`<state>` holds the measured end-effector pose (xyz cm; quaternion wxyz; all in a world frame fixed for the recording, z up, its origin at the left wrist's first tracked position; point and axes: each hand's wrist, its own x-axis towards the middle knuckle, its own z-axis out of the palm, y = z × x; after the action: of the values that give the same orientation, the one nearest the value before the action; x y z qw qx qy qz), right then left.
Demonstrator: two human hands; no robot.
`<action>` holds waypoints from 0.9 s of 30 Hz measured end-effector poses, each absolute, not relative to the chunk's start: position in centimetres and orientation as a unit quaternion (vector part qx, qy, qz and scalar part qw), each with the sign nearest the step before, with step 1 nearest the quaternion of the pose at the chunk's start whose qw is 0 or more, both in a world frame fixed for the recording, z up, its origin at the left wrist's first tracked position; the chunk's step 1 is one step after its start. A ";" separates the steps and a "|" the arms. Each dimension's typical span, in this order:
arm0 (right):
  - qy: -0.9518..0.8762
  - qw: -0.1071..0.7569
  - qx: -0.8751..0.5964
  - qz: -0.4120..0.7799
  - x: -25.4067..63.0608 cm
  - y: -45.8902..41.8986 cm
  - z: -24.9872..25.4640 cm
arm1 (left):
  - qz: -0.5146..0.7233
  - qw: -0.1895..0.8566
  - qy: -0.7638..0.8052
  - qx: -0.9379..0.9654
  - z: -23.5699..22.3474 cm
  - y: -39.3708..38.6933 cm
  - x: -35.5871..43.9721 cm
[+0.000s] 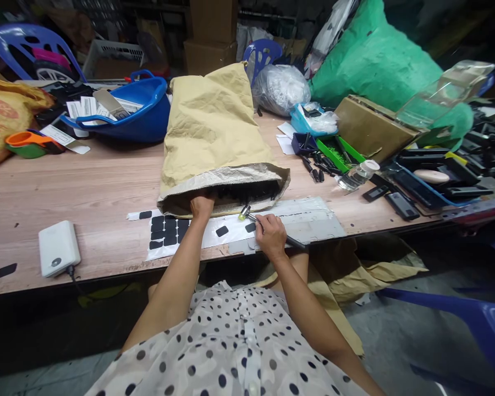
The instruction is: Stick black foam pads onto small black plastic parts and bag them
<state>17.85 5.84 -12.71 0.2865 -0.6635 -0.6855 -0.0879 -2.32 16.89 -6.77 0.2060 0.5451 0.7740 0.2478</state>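
White rectangular device with a dark cable [60,248]: sits near the front edge of the wood-grain tabletop [115,176], left of my left forearm.
Far right: I see a large, bulging green bag [379,66], with a clear plastic bag of pale material [281,91] to its left.
Blockage: a big tan sack [214,126] takes up the middle of the tabletop, its open mouth towards me; its front lip hides my left fingers.
Loose parts: small black pieces [319,166] lie right of the sack, near a clear bottle with a pale cap [355,177].
Left hand [202,206]: reaches into the left part of the sack's mouth; I cannot tell whether its hidden fingers grasp anything.
Right hand [271,234]: my fingers wrap the black handle of a small metal-headed hammer with a yellow-green tip [246,213]; its head is just beyond the fingers, beside the sack's lip.
White sheet [236,231]: lies under my left forearm, bearing black rounded-square pads [170,231].
Sack contents: dark and dim, too unclear to name.
Blue plastic basin [150,118]: holds white printed slips [88,107].
Bright green tray [333,156]: holds small green bits [338,146].
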 end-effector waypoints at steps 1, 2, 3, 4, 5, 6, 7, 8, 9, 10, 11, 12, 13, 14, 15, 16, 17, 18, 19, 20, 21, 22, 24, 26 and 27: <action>-0.686 0.285 -0.664 -0.087 17.9 5.8 -12.7 | 0.252 0.202 0.777 0.541 -6.6 16.1 -2.6; -0.686 0.284 -0.664 -0.085 17.9 5.8 -12.7 | 0.258 0.198 0.775 0.541 -6.5 15.2 -2.8; -0.687 0.283 -0.664 -0.084 17.9 5.8 -12.7 | 0.268 0.196 0.767 0.549 -6.5 14.1 -3.1; -0.687 0.282 -0.664 -0.083 17.9 5.8 -12.7 | 0.281 0.197 0.750 0.565 -6.6 13.0 -3.3; -0.687 0.282 -0.664 -0.082 17.9 5.8 -12.7 | 0.295 0.202 0.726 0.587 -6.8 11.8 -3.5; -0.686 0.283 -0.665 -0.082 17.9 5.8 -12.7 | 0.307 0.210 0.698 0.612 -7.1 10.7 -3.7; -0.685 0.284 -0.666 -0.081 17.9 5.8 -12.7 | 0.316 0.219 0.671 0.634 -7.5 9.7 -3.9; -0.684 0.285 -0.666 -0.081 17.9 5.8 -12.7 | 0.317 0.228 0.648 0.654 -7.8 8.8 -4.1; -0.683 0.286 -0.667 -0.080 17.9 5.8 -12.7 | 0.312 0.234 0.630 0.671 -8.2 8.1 -4.2; -0.682 0.287 -0.668 -0.078 17.9 5.8 -12.8 | 0.303 0.236 0.617 0.687 -8.6 7.5 -4.3; -0.682 0.288 -0.668 -0.077 17.9 5.8 -12.8 | 0.291 0.234 0.607 0.702 -8.9 7.2 -4.4; -0.682 0.289 -0.668 -0.076 17.9 5.9 -12.8 | 0.280 0.230 0.600 0.713 -9.2 6.9 -4.4; -0.682 0.289 -0.667 -0.076 17.9 5.9 -12.8 | 0.271 0.225 0.597 0.721 -9.4 6.8 -4.5; -0.683 0.289 -0.667 -0.078 18.0 5.9 -12.8 | 0.264 0.220 0.596 0.725 -9.6 6.7 -4.4; -0.684 0.287 -0.666 -0.080 18.0 6.0 -12.8 | 0.261 0.217 0.596 0.728 -9.7 6.7 -4.4; -0.685 0.284 -0.666 -0.083 18.1 6.0 -12.7 | 0.259 0.217 0.594 0.730 -9.7 6.8 -4.4; -0.685 0.280 -0.667 -0.086 18.1 6.1 -12.7 | 0.258 0.218 0.593 0.731 -9.8 6.8 -4.4; -0.686 0.276 -0.668 -0.086 18.2 6.2 -12.6 | 0.257 0.221 0.590 0.733 -9.8 6.9 -4.4; -0.687 0.271 -0.669 -0.085 18.2 6.2 -12.5 | 0.256 0.225 0.588 0.733 -9.8 6.9 -4.4; -0.687 0.270 -0.670 -0.082 18.3 6.2 -12.3 | 0.256 0.228 0.587 0.733 -9.9 7.0 -4.3; -0.688 0.272 -0.669 -0.076 18.2 6.1 -12.1 | 0.256 0.230 0.587 0.733 -9.9 7.0 -4.3; -0.689 0.279 -0.666 -0.067 18.1 5.9 -11.8 | 0.257 0.232 0.588 0.731 -10.0 7.0 -4.3; -0.694 0.305 -0.651 -0.040 17.6 5.4 -11.2 | 0.259 0.232 0.591 0.727 -10.0 7.0 -4.2; -0.704 0.339 -0.624 -0.004 16.8 4.6 -10.5 | 0.261 0.231 0.593 0.726 -10.0 7.0 -4.2; -0.710 0.353 -0.610 0.015 16.4 4.1 -10.2 | 0.261 0.232 0.593 0.726 -10.0 7.0 -4.1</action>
<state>16.38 4.13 -10.18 0.3527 -0.6097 -0.7097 0.0145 -4.15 7.03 -9.96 0.2315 0.7257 0.5931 0.2608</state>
